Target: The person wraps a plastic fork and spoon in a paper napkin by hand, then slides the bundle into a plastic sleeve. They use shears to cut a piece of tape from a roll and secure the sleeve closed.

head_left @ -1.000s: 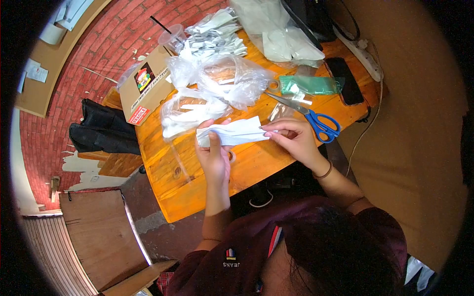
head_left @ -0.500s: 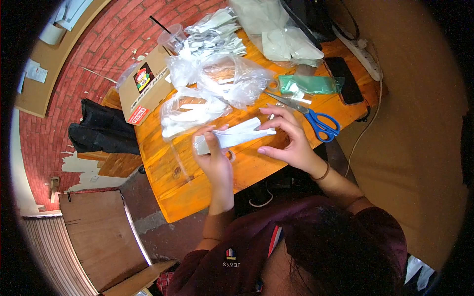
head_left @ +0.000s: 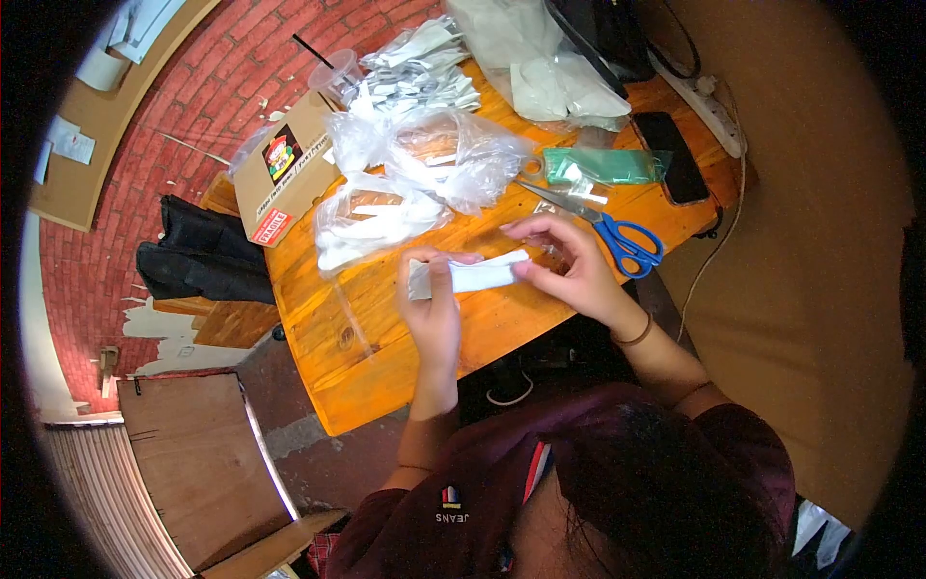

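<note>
Holding a folded white strip point(head_left: 489, 274) above the wooden worktop point(head_left: 323, 362), the two hands work to the left of the blue-handled scissors point(head_left: 608, 228) and a little nearer the person. The left hand point(head_left: 431, 301), farther from the scissors, has its fingers clamped on the strip, thumb on the upper face, with a greyish end poking out past the thumb. The right hand point(head_left: 576, 268) is just beside the scissors; its thumb touches the strip's near end, while the index finger arches up, apart from the thumb. Whether its other fingers touch the strip, I cannot tell.

Just beyond the scissors lies a green packet point(head_left: 606, 166), and right of that, a black phone point(head_left: 666, 154). Left of the scissors sit two clear plastic bags, a front one point(head_left: 378, 227) and a rear one point(head_left: 473, 174), with white pieces inside the front one. Well beyond the scissors are a heap of white pieces point(head_left: 422, 72) and a bigger translucent bag point(head_left: 550, 82). Farthest left of them stands a cardboard box point(head_left: 309, 145).
</note>
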A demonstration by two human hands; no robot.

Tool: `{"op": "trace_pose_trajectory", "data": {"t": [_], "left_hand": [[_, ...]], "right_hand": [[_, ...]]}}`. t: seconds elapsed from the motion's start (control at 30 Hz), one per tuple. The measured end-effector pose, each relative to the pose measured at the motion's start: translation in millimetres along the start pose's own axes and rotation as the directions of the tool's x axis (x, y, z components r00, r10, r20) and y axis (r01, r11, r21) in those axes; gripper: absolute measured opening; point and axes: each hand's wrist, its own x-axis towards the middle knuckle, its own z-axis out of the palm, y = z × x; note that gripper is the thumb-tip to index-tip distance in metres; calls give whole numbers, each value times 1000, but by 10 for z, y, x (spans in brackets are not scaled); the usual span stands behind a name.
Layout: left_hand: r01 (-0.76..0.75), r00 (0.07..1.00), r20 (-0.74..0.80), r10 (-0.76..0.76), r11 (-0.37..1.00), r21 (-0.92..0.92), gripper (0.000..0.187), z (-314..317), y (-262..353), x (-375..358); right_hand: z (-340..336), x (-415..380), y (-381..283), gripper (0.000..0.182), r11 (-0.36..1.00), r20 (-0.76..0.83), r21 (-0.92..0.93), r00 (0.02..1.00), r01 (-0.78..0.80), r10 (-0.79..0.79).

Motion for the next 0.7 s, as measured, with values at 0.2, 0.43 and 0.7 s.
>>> {"op": "trace_pose_trajectory", "data": {"t": [0.2,0.43,0.7], "left_hand": [[73,984,146,-102,979,193,16,30,-43,-32],[113,963,225,-151,979,170,19,152,33,24],[-7,883,434,-176,921,389,19,193,11,218]], "right_hand": [[2,-32,4,33,974,174,-223,981,-46,86],[-98,-93,-98,23,947,182,-176,937,-268,299],[-260,-190,-72,26,968,24,-91,971,-234,238]]}}
